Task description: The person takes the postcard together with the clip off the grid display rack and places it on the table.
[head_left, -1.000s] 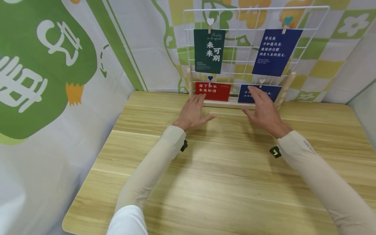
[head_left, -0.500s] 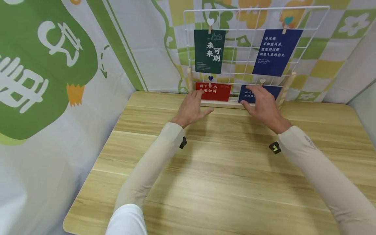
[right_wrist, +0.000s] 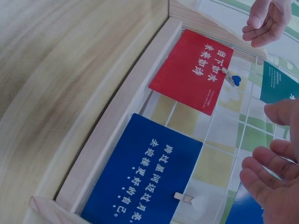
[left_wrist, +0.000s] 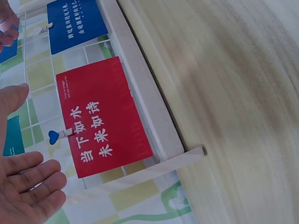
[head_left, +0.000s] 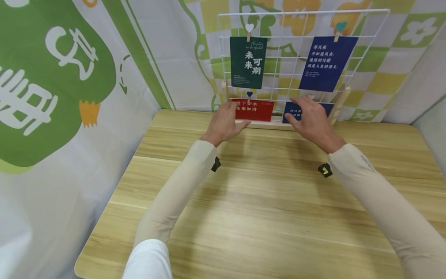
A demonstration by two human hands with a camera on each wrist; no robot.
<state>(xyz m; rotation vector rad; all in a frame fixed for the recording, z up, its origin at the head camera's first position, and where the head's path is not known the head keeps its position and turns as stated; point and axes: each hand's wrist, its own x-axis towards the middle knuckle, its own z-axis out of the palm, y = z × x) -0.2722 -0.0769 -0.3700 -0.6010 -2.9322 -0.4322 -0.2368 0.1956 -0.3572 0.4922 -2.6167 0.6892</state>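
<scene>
A white wire grid (head_left: 303,14) stands in a wooden base (head_left: 266,124) at the back of the table. My left hand (head_left: 223,122) is by the grid's lower left corner, fingers relaxed and thumb spread, holding nothing. Beside it a red card (left_wrist: 105,116) hangs from a peg with a blue heart (left_wrist: 53,136). My right hand (head_left: 315,124) is in front of the lower blue card (right_wrist: 140,172), hiding part of it in the head view. Its fingers bend loosely around air, apart from that card in the right wrist view. A white-heart peg (right_wrist: 189,198) holds this card.
Higher on the grid, a green card (head_left: 248,64) hangs at left and a taller blue card (head_left: 327,64) at right, each from a heart peg. Patterned cloth (head_left: 386,62) hangs close behind. Wood-grain table (head_left: 271,205) stretches in front.
Both hands have moved slightly forward, the left also a little leftward along the red card. The cards and grid stay where they were.
</scene>
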